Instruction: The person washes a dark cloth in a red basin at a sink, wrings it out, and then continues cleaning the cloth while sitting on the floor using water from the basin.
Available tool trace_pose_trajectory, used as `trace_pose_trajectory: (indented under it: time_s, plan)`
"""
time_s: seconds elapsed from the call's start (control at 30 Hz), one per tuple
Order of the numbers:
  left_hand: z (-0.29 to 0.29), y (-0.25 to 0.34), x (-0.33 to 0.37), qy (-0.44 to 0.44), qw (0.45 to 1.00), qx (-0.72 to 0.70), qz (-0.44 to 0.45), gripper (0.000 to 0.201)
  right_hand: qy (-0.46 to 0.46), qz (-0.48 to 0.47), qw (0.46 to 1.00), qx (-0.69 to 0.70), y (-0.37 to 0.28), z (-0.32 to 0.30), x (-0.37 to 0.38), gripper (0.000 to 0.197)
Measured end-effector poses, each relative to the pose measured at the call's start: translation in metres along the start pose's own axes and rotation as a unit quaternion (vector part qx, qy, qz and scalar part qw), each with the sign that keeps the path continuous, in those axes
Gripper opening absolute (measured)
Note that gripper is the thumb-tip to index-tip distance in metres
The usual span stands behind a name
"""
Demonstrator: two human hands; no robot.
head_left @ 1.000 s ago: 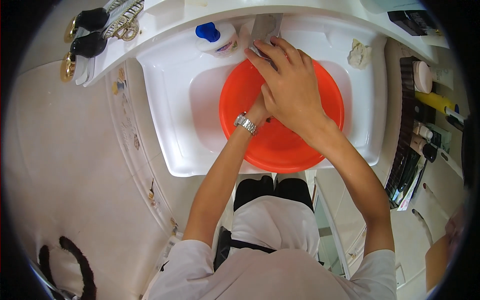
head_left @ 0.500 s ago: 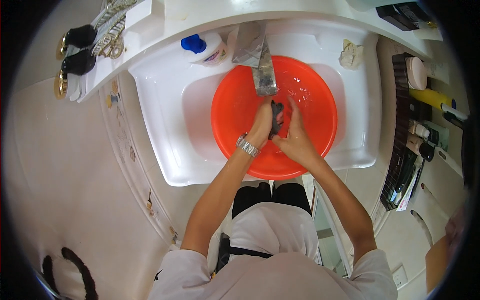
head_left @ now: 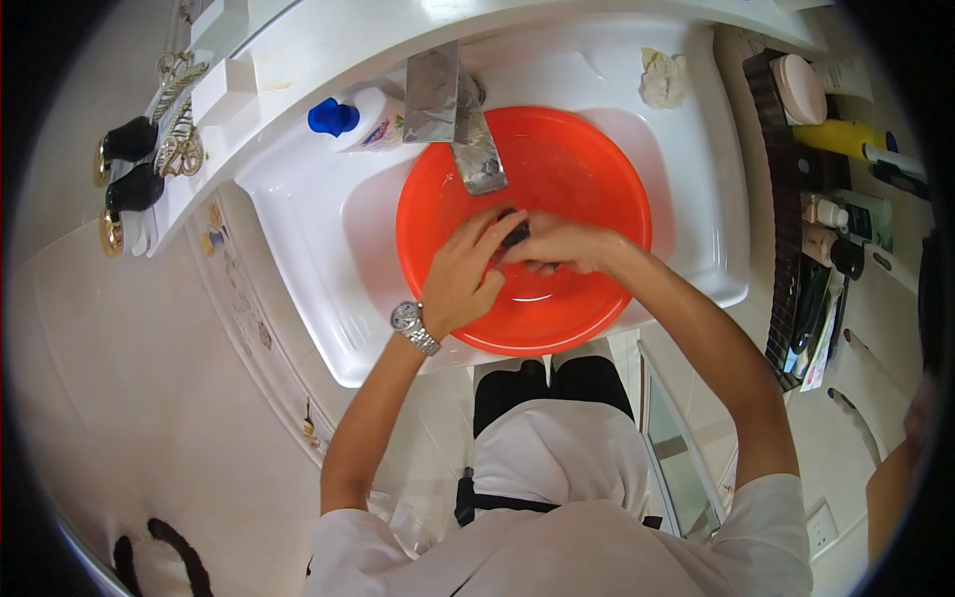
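Over the red basin (head_left: 622,189), both my hands meet at a small dark cloth (head_left: 515,233), which looks wet and bunched up. My right hand (head_left: 562,242) is closed round it from the right. From the left, my left hand (head_left: 463,279) has its bent fingers on the cloth's edge, with the thumb standing apart. Most of the cloth is hidden by my fingers, so its exact kind does not show. Just beyond my hands, the flat metal faucet (head_left: 479,164) reaches over the basin. A silver watch (head_left: 414,326) is on my left wrist.
The basin sits in a white sink (head_left: 721,239). A white bottle with a blue cap (head_left: 335,117) stands at the back left, and a crumpled pale lump (head_left: 664,80) lies at the back right. A dark rack of toiletries (head_left: 786,269) lines the right side. Another person's arm (head_left: 888,497) shows at far right.
The cloth has passed from my left hand to between both hands. My right hand has turned inward and closed on it. The view has shifted slightly.
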State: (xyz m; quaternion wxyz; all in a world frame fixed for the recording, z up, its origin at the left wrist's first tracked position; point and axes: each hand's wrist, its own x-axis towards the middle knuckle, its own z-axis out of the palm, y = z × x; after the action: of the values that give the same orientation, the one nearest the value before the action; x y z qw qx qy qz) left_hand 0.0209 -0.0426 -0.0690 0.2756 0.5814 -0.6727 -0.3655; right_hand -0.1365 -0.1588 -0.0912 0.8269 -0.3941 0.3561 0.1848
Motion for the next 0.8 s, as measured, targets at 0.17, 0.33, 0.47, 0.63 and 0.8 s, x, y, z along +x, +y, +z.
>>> trace_pose_trajectory:
  time_s: [0.17, 0.33, 0.47, 0.63, 0.8]
  plan:
    - [0.011, -0.013, 0.011, -0.037, 0.966, 0.251, 0.055, 0.064, 0.056, 0.058, 0.976, -0.202, -0.008, 0.012, 0.011, 0.008]
    - [0.020, -0.026, 0.018, -0.140, 0.907, 0.397, -0.016, 0.022, 0.112, 0.058, 0.955, -0.270, 0.006, 0.021, 0.024, 0.010]
    - [0.029, -0.028, 0.014, -0.133, 0.902, 0.411, -0.020, 0.012, 0.128, 0.016, 0.919, -0.373, 0.011, 0.022, 0.031, 0.020]
    - [0.022, -0.006, 0.025, -0.163, 0.925, 0.330, -0.093, 0.008, 0.188, -0.063, 0.851, -0.486, 0.011, 0.019, 0.017, 0.021]
    - [0.023, 0.004, 0.029, -0.128, 0.923, 0.330, -0.151, 0.017, 0.216, -0.117, 0.756, -0.607, 0.011, 0.014, 0.019, 0.015]
